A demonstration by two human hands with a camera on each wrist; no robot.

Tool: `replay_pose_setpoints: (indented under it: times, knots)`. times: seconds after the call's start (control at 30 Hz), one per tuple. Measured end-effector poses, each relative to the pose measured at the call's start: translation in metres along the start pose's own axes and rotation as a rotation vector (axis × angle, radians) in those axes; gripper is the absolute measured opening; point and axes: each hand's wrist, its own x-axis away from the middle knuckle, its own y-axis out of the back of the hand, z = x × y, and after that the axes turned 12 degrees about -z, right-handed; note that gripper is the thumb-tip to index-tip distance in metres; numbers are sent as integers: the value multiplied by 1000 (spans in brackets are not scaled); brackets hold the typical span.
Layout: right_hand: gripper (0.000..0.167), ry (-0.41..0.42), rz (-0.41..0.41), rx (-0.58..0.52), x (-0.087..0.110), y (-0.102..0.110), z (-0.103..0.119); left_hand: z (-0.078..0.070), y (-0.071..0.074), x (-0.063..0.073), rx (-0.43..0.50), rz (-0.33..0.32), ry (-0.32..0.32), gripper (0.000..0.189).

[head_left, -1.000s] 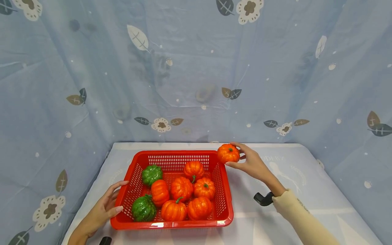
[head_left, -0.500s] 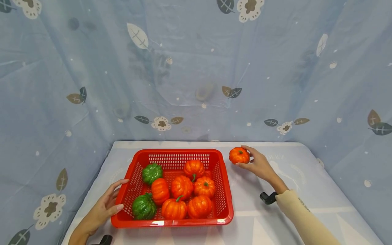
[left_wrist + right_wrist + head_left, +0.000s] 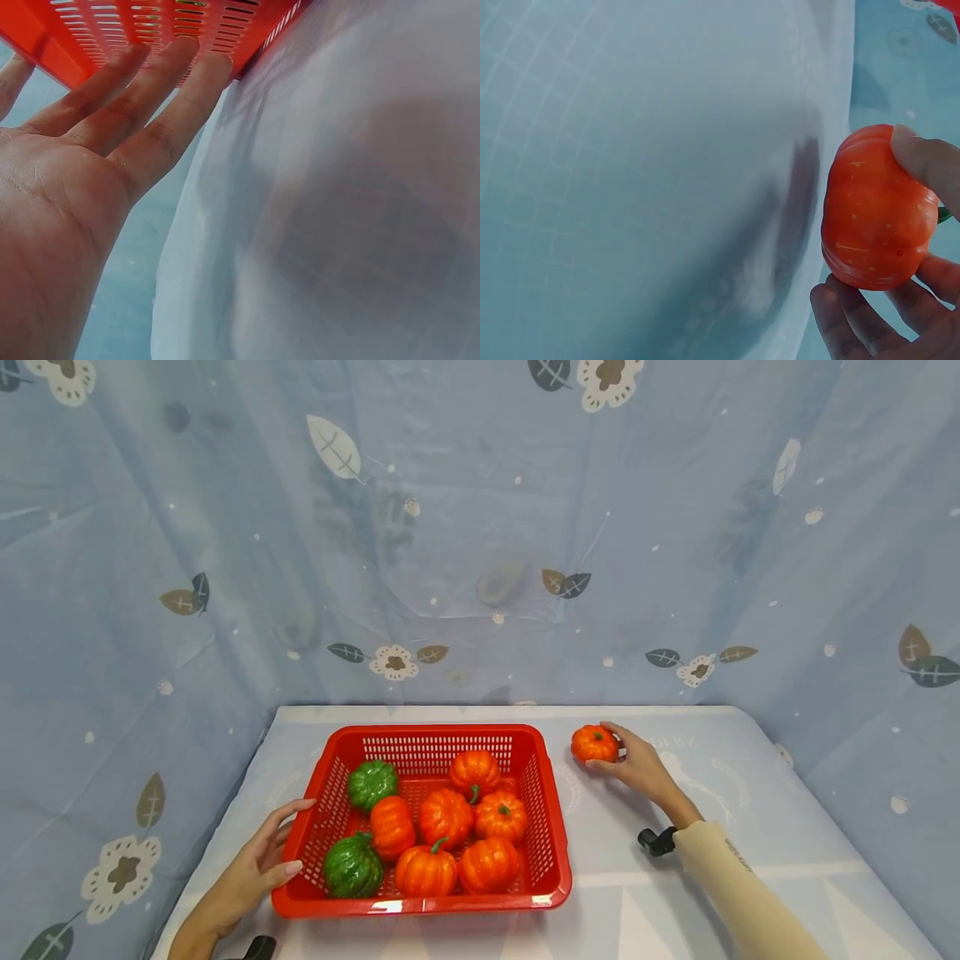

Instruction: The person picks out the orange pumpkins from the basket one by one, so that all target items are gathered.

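A small orange pumpkin (image 3: 593,744) with a short green stem is gripped by my right hand (image 3: 639,770), right of the red basket (image 3: 420,907). In the right wrist view, the thumb presses one side of the pumpkin (image 3: 877,210) and the fingers lie against the other. Whether its base touches the table cannot be told. My left hand (image 3: 242,878) rests at the basket's left side, with thumb and index fingertip at the rim. The left wrist view has its other fingers stretched out against the slotted outer wall (image 3: 161,22).
Inside the basket lie two green pumpkins, one at the back (image 3: 372,786) and one in front (image 3: 352,867), beside several orange pumpkins (image 3: 446,818). The basket stands on a pale cloth-covered table (image 3: 600,877). Patterned blue curtains (image 3: 480,543) hang behind and at both sides.
My right hand has carried the orange pumpkin from over the basket's back right corner out to the right and slightly lower. The left hand and the basket stay in place.
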Motion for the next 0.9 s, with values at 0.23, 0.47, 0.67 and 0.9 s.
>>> replay_pose_setpoints:
  times: [0.23, 0.47, 0.67, 0.9]
  knots:
    - [84, -40, 20, 13, 1, -3, -7, -1, -1, 1, 5, -6, 30, 70]
    - [85, -71, 44, 22, 1, -5, -10, -2, -1, 1, 9, -6, 32, 70]
    - [91, -60, 88, 13, 0, -1, -5, -1, 1, 3, 8, -1, 31, 70]
    - [77, 53, 25, 49, -7, 14, 10, 0, -1, 2, 7, -7, 20, 69]
